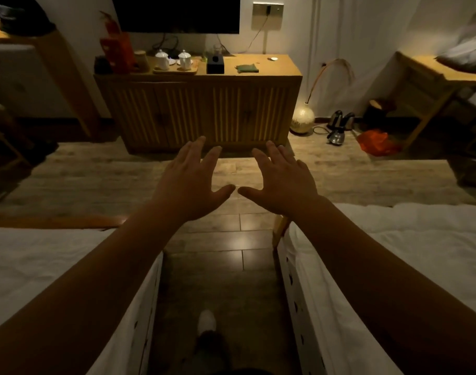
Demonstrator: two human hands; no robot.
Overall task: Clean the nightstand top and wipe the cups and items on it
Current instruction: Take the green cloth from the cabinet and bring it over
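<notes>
A wooden cabinet (282,67) stands against the far wall under a dark screen. On its top a wooden tray (176,70) carries two white lidded cups (161,60) (184,59). To their right stand a black tissue box (215,63), a folded green cloth (246,68) and a small white object (272,59). My left hand (189,182) and my right hand (281,181) are stretched out in front of me, palms down, fingers spread, holding nothing. Both are well short of the cabinet, above the floor between two beds.
White beds flank me, the left bed (42,269) and the right bed (393,253). A red bag (117,50) and a brown jar (141,60) sit at the cabinet's left end. Kettles (337,125), a round vase (302,121) and a red bag (376,143) are on the floor at right.
</notes>
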